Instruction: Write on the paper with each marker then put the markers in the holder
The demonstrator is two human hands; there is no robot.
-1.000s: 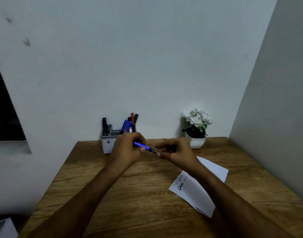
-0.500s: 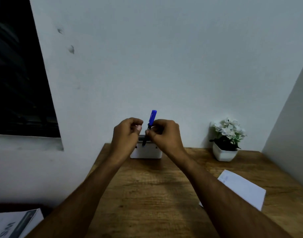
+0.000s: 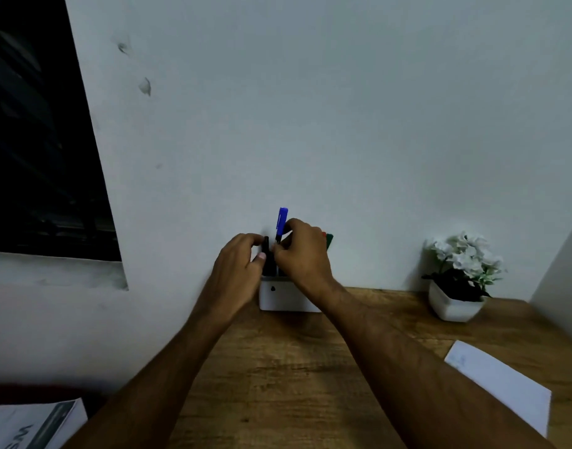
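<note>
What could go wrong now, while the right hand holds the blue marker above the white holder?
The blue-capped marker, pinched upright by the right hand, may catch on the black markers already standing in the white plastic holder and fail to drop in. The left hand, curled beside those markers, might knock them. Both hands crowd the light holder near the wooden table's back edge, so a push could tip it.

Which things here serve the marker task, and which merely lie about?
Job: blue marker in right hand; left hand; white holder; black marker; paper.
Lying about: potted white flowers; printed booklet.
</note>
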